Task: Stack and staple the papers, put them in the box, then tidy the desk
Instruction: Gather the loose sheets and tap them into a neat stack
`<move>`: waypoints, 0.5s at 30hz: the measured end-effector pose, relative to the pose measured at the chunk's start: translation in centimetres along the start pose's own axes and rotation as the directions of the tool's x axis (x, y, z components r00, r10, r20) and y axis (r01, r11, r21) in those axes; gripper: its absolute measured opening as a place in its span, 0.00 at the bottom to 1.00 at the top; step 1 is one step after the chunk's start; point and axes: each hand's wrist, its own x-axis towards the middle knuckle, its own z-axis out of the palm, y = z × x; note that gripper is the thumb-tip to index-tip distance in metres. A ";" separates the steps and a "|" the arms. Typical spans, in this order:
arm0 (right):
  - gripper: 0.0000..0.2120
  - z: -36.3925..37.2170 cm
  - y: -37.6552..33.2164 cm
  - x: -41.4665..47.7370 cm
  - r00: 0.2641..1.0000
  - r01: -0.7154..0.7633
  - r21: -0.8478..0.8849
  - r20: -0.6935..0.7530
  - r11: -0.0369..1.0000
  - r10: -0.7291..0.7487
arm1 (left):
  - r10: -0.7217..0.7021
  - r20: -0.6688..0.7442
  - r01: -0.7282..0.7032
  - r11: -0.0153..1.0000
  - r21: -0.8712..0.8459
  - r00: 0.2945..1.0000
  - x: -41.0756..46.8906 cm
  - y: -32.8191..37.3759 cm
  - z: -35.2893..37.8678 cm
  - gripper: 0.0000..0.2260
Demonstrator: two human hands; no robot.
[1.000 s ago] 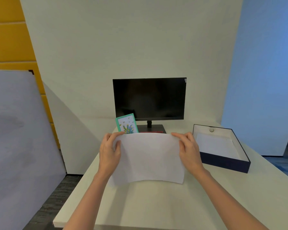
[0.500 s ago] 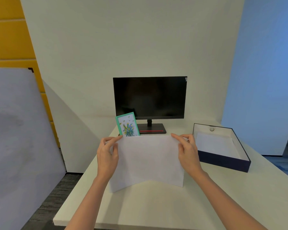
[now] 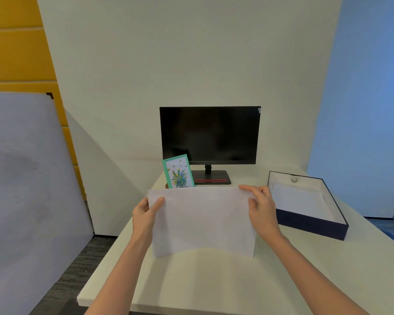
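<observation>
A stack of white papers [image 3: 203,220] stands upright on its lower edge on the white desk [image 3: 214,283], in front of me. My left hand [image 3: 145,215] grips its upper left side, thumb on the front. My right hand [image 3: 262,209] grips the upper right corner. To the right lies an open dark blue box [image 3: 312,226] with a white lining and some white paper in it. No stapler is in view.
A black monitor [image 3: 209,135] stands at the back of the desk. A green-framed flower picture [image 3: 178,172] leans just behind the papers. A large grey board [image 3: 27,189] stands left of the desk. The desk's front edge is near me.
The papers have been squared more upright and my left hand has slid down the left edge. My right hand stays at the top right corner.
</observation>
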 end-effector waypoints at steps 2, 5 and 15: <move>0.20 -0.3 -0.2 0.2 1.000 -0.011 -0.020 0.027 1.000 0.012 | 0.018 0.023 -0.018 1.000 0.024 1.000 0.1 0.5 0.1 0.08; 0.16 -1.4 -0.7 1.5 0.979 -0.072 -0.176 0.173 0.982 0.103 | 0.136 0.096 -0.150 0.975 0.163 0.986 0.3 2.7 1.1 0.08; 0.10 -3.5 -9.1 4.9 0.823 -0.149 0.143 0.566 0.978 0.043 | 0.447 0.585 -0.736 0.389 0.553 0.676 -2.1 12.0 10.7 0.06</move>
